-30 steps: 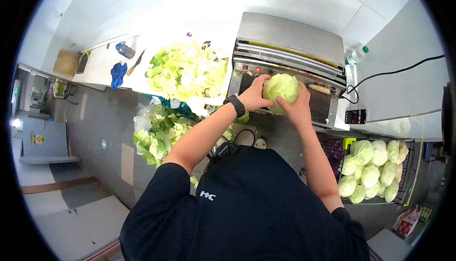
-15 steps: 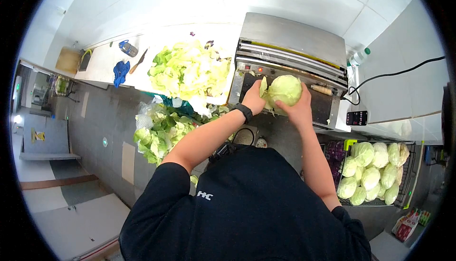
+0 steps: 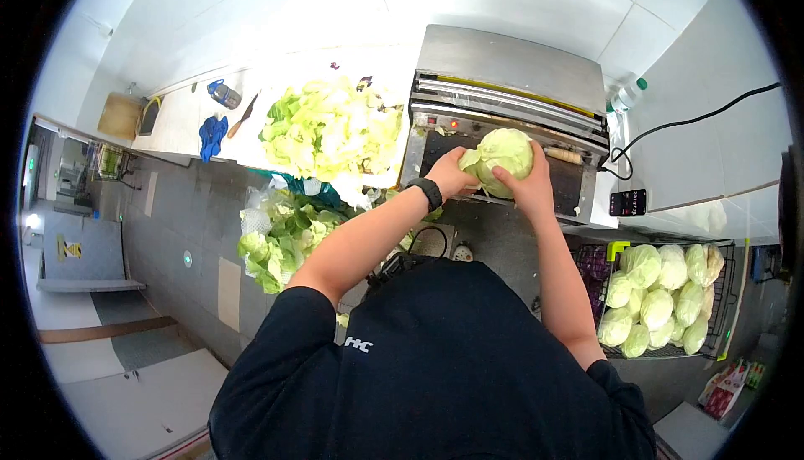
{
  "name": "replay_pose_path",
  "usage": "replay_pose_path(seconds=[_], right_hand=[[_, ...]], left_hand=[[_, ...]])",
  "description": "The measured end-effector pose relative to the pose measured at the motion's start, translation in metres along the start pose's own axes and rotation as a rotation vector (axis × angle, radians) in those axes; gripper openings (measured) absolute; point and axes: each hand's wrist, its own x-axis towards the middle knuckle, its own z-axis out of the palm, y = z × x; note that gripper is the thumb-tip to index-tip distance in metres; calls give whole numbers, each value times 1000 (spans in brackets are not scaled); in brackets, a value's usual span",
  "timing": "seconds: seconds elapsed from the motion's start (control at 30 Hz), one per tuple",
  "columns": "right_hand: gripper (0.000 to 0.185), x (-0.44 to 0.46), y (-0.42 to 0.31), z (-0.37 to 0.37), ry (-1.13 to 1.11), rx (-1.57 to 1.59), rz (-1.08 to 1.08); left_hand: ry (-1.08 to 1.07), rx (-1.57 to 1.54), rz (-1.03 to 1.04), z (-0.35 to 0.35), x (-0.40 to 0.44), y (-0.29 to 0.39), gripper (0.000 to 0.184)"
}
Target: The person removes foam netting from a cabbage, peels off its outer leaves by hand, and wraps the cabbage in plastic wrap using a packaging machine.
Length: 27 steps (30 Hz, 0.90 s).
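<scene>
A round, pale green cabbage [image 3: 507, 154] is held above the dark plate of a steel wrapping machine [image 3: 511, 62]. My right hand [image 3: 531, 189] grips it from the right and below, thumb across its front. At its left side, my left hand [image 3: 452, 175], with a black watch on the wrist, has its fingers closed on an outer cabbage leaf [image 3: 471, 161]. The left fingertips are partly hidden behind that leaf. Left of the machine, a heap of loose cabbage leaves [image 3: 335, 129] lies on the white counter [image 3: 243, 146].
Below the counter, more leaves [image 3: 280, 242] fill a bag. A knife [image 3: 243, 117], a blue cloth [image 3: 213, 135] and a bottle [image 3: 224, 93] lie farther left. At right stands a crate of wrapped cabbages [image 3: 657, 309]. A phone [image 3: 628, 203] and black cable [image 3: 695, 129] are beside the machine.
The leaf at my left hand, which stood up apart from the cabbage, now lies against its left side. The cabbage appears turned slightly, and both hands stay on it.
</scene>
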Motion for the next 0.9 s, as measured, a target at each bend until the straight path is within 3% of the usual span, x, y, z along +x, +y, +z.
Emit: replay_pose_path(seconds=[0.1,0.17,0.3,0.37,0.4,0.53,0.63,0.73,0.9], right_hand=[[99,2,10,1,20,99,0],[99,0,16,1,38,137,-3],[98,-1,14,3,57,204,-7],[98,-3,17,3,77,177,5],[97,-1,21,5,74,223,33],[97,1,25,-2,49,371,62],[98,-1,27,-2,50,368,13],[101,-2,26,-1,36,278,-16],[104,-8,20,-1,49,178,-14]], left_hand=[[36,69,22,2,-1,3,46],[109,466,246,1,-4,3,43],[141,635,413,5,-6,-5,40],[70,100,80,14,0,-7,45],[81,54,92,15,1,-8,55],[169,342,258,13,8,-18,65],[27,477,222,8,15,-14,74],[-169,90,-85,5,6,4,78],[-174,133,-227,7,15,13,69]])
